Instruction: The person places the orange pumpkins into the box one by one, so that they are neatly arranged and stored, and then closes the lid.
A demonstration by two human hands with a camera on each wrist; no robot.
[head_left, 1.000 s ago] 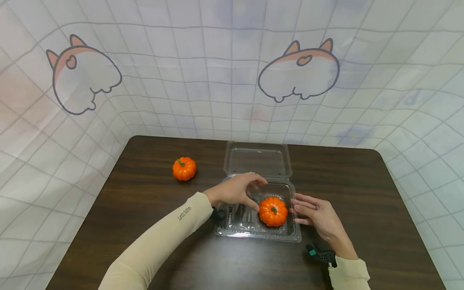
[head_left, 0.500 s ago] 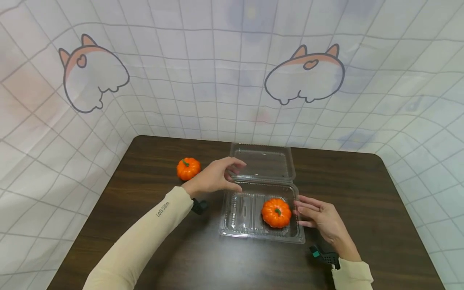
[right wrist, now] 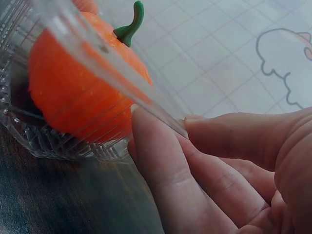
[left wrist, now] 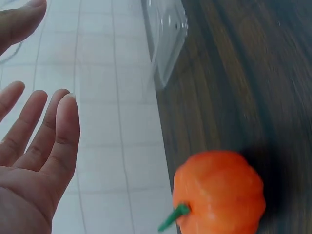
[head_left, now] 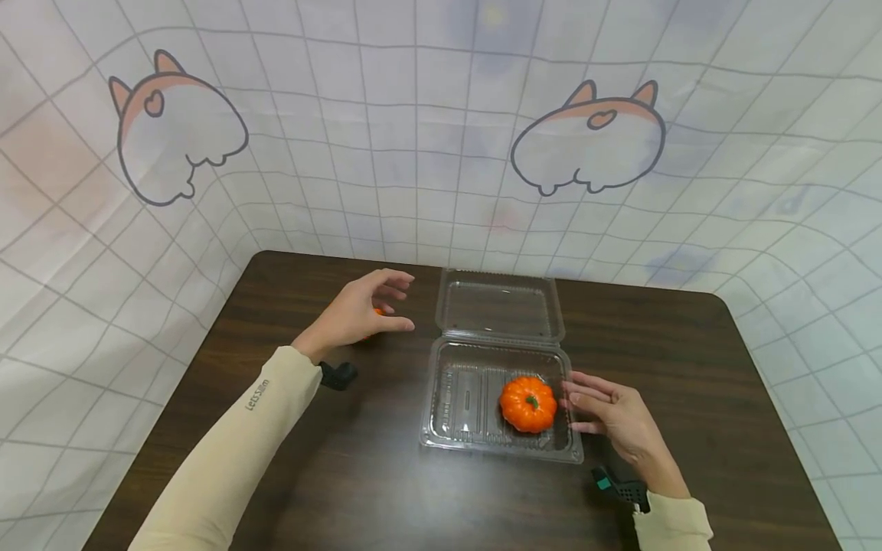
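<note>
My left hand (head_left: 353,312), fingers spread and slightly bent, is over the left part of the table with nothing in its grasp. Beneath it sits an orange toy pumpkin (left wrist: 222,195) with a green stem, mostly hidden in the head view but plain in the left wrist view, apart from the fingers. A clear plastic clamshell container (head_left: 453,402) lies with its lid folded back. Inside its base, on the right side, rests a second orange toy pumpkin (head_left: 528,404). My right hand (head_left: 616,419) pinches the container's right rim between thumb and fingers (right wrist: 161,146).
The container's lid (head_left: 499,308) lies flat behind the base, near the rear edge of the dark wooden table (head_left: 358,474). White grid-patterned cloth (head_left: 386,153) stands behind and at both sides. Each wrist carries a black camera strap.
From over the container, my left hand has moved left and back until it is above the other pumpkin. My right hand stays at the rim; the pumpkin inside stays put.
</note>
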